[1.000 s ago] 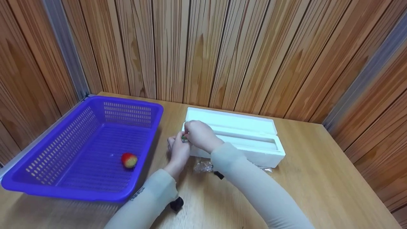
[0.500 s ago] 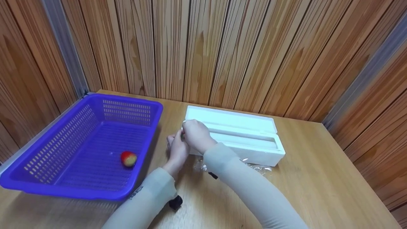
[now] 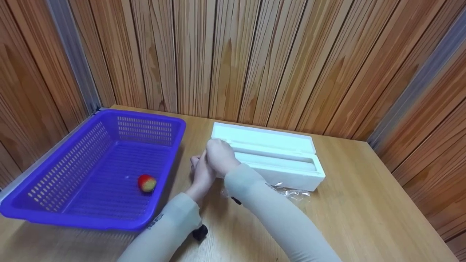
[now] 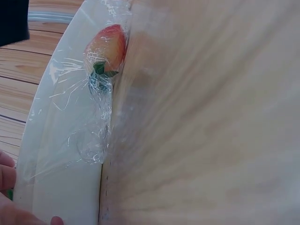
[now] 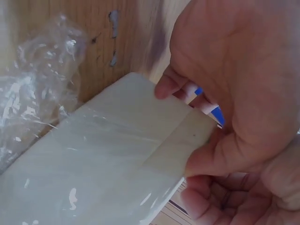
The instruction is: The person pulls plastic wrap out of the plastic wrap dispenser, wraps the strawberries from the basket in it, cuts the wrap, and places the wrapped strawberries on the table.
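I look first at the green thing [image 4: 10, 193], a tiny bit of it at the lower left edge of the left wrist view. My left hand [image 3: 205, 174] seems to grip it, fingers curled in. My right hand [image 3: 219, 154] is curled too and sits right up against the left one, but I can't tell if it holds anything. A second ago I saw some green between the hands in the head view; now my right hand has slid left and covers it. I think that means both hands are busy at one small spot. I can't make out what the green thing is.

The hands are at the left end of the white box [image 3: 291, 181]. Clear wrap [image 3: 296, 193] lies along its front, partly hidden by my right sleeve [image 3: 280, 214]. The left wrist view shows a leafy fruit [image 4: 107, 49] with clear wrap on it; I can't find it in the head view. Far left, the other fruit [image 3: 147, 183] still sits in the purple basket [image 3: 87, 222].
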Demonstrator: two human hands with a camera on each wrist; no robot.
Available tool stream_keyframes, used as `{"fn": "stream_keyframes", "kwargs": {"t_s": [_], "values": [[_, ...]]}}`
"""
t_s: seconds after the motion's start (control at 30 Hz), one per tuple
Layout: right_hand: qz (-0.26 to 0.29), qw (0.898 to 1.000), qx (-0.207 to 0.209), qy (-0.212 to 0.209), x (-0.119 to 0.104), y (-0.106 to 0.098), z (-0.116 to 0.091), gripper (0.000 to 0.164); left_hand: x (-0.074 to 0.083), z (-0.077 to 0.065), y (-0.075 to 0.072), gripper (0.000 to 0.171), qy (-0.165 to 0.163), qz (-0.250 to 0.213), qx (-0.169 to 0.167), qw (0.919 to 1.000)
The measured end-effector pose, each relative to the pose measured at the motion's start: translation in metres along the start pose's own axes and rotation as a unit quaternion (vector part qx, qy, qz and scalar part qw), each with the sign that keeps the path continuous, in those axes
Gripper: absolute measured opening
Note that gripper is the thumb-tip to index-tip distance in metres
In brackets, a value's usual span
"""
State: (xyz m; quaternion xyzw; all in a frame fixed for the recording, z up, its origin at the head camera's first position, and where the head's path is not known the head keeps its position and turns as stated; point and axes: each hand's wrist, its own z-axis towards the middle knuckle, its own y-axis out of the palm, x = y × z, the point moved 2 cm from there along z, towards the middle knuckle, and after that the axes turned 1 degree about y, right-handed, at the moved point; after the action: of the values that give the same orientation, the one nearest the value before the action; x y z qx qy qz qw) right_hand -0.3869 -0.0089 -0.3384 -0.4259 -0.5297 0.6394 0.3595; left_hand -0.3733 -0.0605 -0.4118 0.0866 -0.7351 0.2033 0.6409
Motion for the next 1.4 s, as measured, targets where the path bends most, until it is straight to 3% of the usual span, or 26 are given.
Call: {"fn": "stream_keyframes", "kwargs": {"t_s": [0.27,0.4,0.5,0.6,0.87,1.27,1.4], "values": [[0.048,0.999,-0.021,-0.014,0.011,-0.004,0.006,0.015,0.006,0.000,0.005,0.017,0.062,0.048,0.017,0.9968],[0.059,0.998,-0.031,-0.019,0.017,-0.006,0.009,0.013,0.007,0.001,0.005,0.019,0.091,0.077,0.015,0.9928],[0.079,0.995,-0.058,-0.007,0.022,-0.005,0.009,0.017,0.006,0.002,0.004,0.015,0.090,0.072,-0.005,0.9933],[0.081,0.994,-0.069,-0.020,0.024,-0.004,0.009,0.019,0.005,0.003,0.004,0.014,0.080,0.058,-0.015,0.9950],[0.091,0.992,-0.075,-0.041,0.033,0.000,0.010,0.017,0.002,0.003,0.003,0.014,0.071,0.039,-0.014,0.9966],[0.054,0.993,-0.084,-0.057,0.038,0.002,0.007,0.010,0.002,0.000,-0.001,0.012,0.044,0.038,-0.059,0.9966],[0.038,0.994,-0.080,-0.071,0.039,0.002,0.006,0.011,0.002,0.001,0.000,0.012,0.051,0.034,-0.048,0.9970]]}}
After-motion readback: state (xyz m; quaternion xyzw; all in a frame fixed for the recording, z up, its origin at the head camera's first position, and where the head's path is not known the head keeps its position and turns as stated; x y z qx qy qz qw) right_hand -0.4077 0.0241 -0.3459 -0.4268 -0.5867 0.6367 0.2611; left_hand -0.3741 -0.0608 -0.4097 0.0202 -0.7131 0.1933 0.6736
